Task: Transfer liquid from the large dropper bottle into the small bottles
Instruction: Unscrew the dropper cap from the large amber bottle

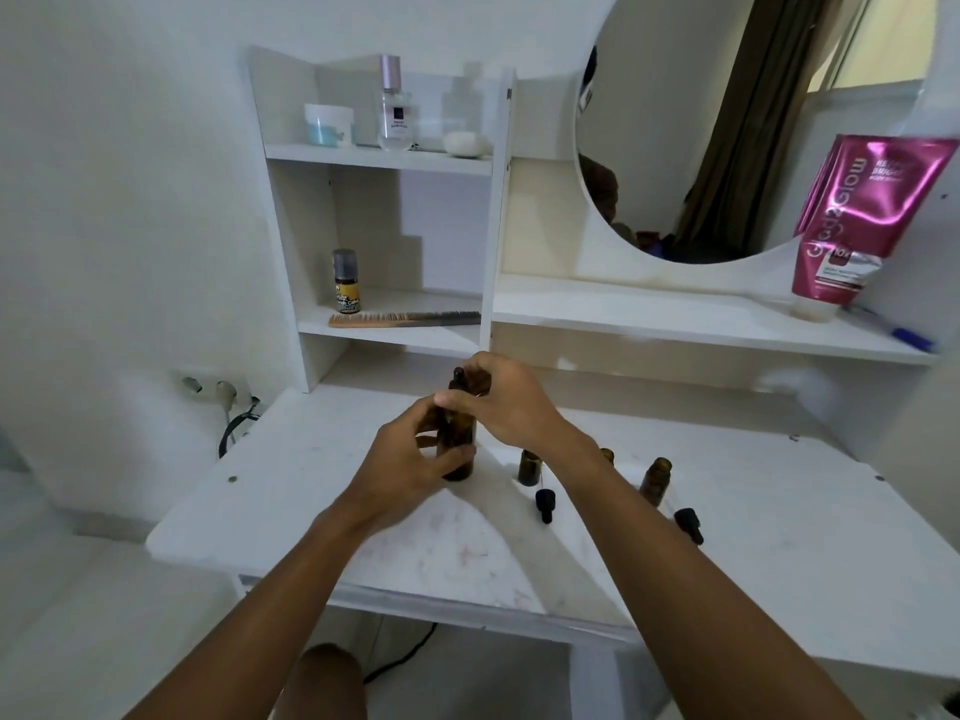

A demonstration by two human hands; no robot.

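- Left hand (410,462) wraps the body of the large dropper bottle (458,441) at mid-frame.
- Right hand (501,402) pinches its black cap (458,375).
- The bottle stands upright on the white worktop (467,558).
- Open small bottles (529,469) stand right of centre.
- Two loose droppers (545,504) lie just beside them.

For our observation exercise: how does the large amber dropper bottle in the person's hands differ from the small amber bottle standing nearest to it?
The large dropper bottle is taller and wider than the small bottle. The large one carries its black dropper top, pinched by the right hand; the small bottle's neck is open. The left hand grips the large one; the small one stands free on the table. Both are amber and upright.
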